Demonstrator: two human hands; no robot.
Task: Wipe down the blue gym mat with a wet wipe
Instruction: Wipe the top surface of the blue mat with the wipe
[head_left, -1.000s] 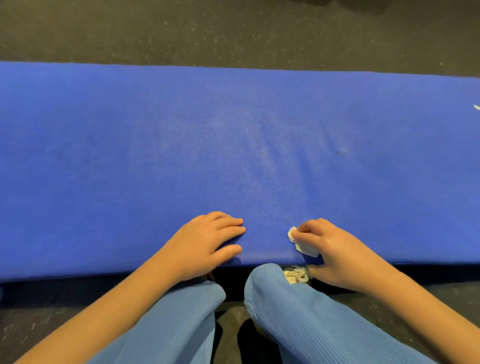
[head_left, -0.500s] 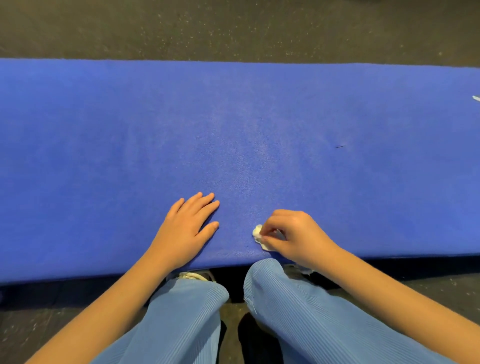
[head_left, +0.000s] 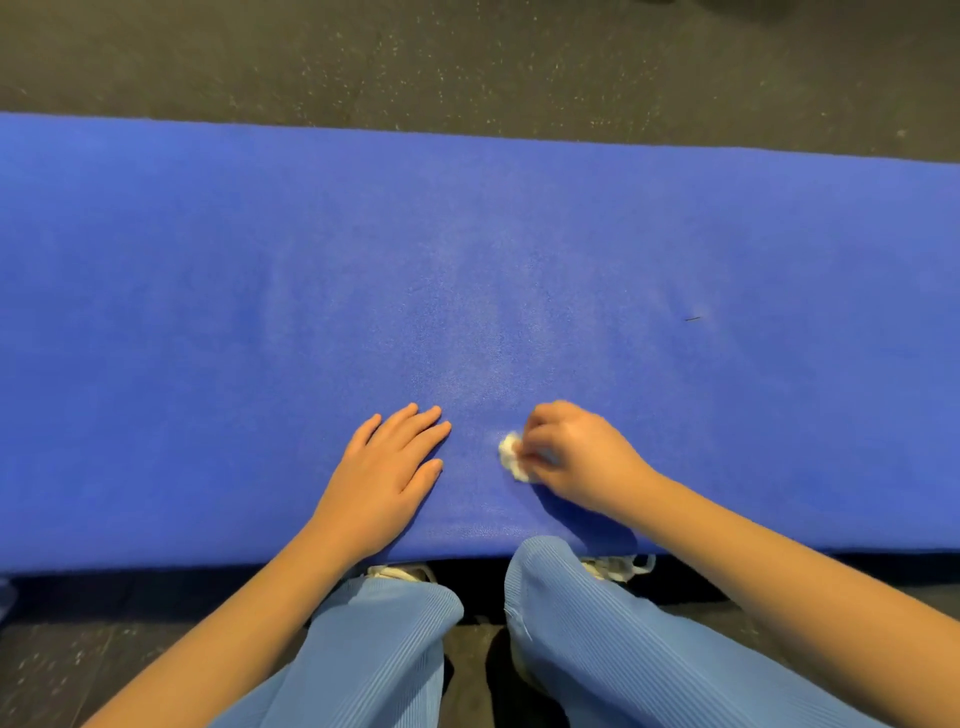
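Blue gym mat flat on floor, mid-wipe nr front edge w/ R hand pinching balled wet wipe, L hand spread flat bracing; next prob needs strokes farther out.

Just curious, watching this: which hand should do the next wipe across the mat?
The right hand: it pinches the balled-up wet wipe against the blue mat. The left hand lies flat on the mat, holding nothing, likely just bracing.
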